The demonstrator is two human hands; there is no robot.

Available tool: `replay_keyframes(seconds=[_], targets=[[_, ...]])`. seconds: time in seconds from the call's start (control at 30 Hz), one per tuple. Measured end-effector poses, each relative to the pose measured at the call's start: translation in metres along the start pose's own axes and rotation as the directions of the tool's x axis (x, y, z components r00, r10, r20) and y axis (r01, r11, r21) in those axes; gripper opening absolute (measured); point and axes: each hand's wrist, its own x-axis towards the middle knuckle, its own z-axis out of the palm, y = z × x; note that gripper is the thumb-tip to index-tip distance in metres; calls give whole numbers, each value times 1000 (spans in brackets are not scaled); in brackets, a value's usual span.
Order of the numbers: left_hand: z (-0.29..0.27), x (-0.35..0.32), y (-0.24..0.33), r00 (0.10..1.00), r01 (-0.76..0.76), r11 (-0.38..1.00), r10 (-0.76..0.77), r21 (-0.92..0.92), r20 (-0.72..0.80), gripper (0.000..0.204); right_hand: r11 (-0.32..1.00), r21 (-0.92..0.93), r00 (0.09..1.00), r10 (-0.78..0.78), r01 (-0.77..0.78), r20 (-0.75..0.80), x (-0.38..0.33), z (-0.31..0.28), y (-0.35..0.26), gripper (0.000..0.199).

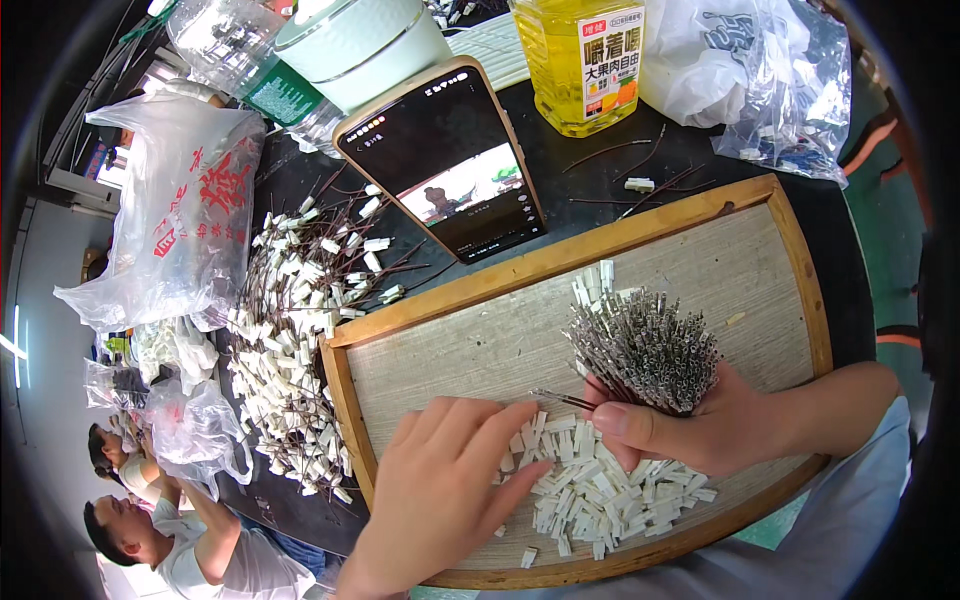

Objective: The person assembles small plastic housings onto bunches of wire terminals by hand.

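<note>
My right hand (720, 430) is closed around a thick bundle of thin dark wires (650, 350) with bare metal terminals at their ends. A couple of wires (565, 399) stick out of it toward my left hand (435, 485). That hand is open, its thumb and index finger apart near those wire ends, with nothing visible between them. Below both hands, small white plastic connector housings (610, 490) lie heaped on a wood-framed tray (440, 370). A few more housings (595, 283) sit behind the bundle.
Left of the tray is a large pile of wires with white connectors (290, 370). A lit phone (450, 160) leans against a pale green container (365, 50) behind it. Bottles, including a yellow drink bottle (580, 70), and plastic bags (190, 200) stand around. Other people (190, 550) sit at left.
</note>
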Motion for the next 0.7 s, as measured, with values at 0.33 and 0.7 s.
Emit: replay_keyframes(seconds=[0.33, 0.7], targets=[[13, 8, -19, 997, -52, 995, 46, -87, -68, 29, 989, -137, 991, -70, 54, -114, -1, 2, -6, 14], [18, -5, -24, 979, -72, 344, -157, -936, -133, 32, 995, -77, 982, -79, 67, -170, -1, 3, -1, 13]])
